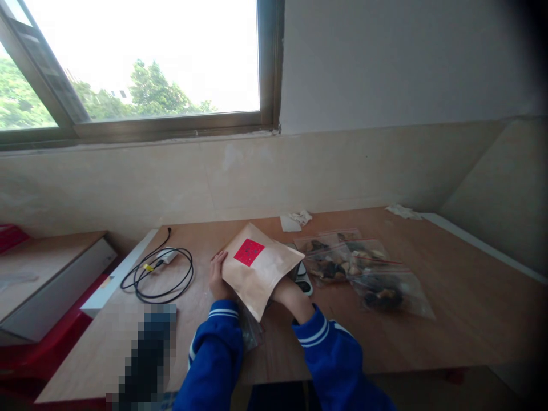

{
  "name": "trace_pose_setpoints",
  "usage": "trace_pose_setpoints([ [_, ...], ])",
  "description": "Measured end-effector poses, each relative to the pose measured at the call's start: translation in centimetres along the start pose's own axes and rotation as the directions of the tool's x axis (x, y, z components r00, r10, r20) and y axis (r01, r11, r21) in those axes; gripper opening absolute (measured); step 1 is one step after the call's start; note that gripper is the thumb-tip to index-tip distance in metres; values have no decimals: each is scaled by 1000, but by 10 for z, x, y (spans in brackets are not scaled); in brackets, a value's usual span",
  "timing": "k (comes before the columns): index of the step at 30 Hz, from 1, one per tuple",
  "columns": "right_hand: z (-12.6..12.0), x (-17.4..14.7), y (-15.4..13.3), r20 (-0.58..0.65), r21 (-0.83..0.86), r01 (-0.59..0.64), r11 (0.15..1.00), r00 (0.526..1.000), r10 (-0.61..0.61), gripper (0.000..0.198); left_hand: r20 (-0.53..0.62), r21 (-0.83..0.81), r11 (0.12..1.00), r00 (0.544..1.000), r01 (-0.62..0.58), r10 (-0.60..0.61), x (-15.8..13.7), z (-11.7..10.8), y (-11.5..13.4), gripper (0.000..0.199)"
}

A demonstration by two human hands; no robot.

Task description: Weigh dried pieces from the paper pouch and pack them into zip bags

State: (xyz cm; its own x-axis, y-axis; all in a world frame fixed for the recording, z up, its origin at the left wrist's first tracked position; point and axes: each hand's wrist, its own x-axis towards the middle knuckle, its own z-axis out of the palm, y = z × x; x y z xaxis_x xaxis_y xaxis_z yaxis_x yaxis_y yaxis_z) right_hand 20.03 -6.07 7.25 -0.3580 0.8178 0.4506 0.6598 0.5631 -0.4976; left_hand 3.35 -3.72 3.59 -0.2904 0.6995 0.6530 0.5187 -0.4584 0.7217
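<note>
A brown kraft paper bag (274, 262) with a red square sticker (249, 252) is tilted above the table in front of me. My left hand (220, 279) grips its left edge, fingers closed on the paper. My right hand (291, 297) reaches into the bag's open end at the lower right, so its fingers are hidden. Partly covered by the bag is a white device with dark buttons (305, 282), perhaps a small scale. A clear plastic bag (250, 328) lies under my left forearm.
Several clear zip bags (387, 291) with dark dried pieces lie to the right. At left are a coiled black cable (184, 285) with a white plug (169, 257) and a pixelated dark object (148, 348). Crumpled tissue (301, 217) rests by the wall. Another table (51, 262) stands left.
</note>
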Motion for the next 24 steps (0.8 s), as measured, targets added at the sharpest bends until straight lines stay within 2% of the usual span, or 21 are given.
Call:
trace_pose_setpoints([
  [3,-24,-1,-14,76,60,15,998,997,-20,38,6,6,996,996,88,-88,-1,1,2,37],
  [6,-54,-3,-28,97,197,14,980,995,-34,47,46,28,989,988,143,-144,0,2,-4,40],
  [9,-73,-4,-34,85,270,40,962,994,-66,45,44,63,977,977,205,-208,0,2,-10,41],
  [15,-82,-14,-30,-145,349,65,935,989,-15,23,-19,-7,967,967,256,-256,-2,5,-24,42],
  [17,-83,-17,-25,-262,371,92,924,965,9,19,-29,-37,958,958,286,-287,-2,7,-31,41],
  [20,-81,-24,-8,-422,382,111,917,904,66,19,-62,-71,934,933,351,-355,-1,8,-39,42],
  [24,-64,-38,32,-470,333,13,943,869,154,22,-69,-43,913,910,407,-409,2,7,-39,46],
])
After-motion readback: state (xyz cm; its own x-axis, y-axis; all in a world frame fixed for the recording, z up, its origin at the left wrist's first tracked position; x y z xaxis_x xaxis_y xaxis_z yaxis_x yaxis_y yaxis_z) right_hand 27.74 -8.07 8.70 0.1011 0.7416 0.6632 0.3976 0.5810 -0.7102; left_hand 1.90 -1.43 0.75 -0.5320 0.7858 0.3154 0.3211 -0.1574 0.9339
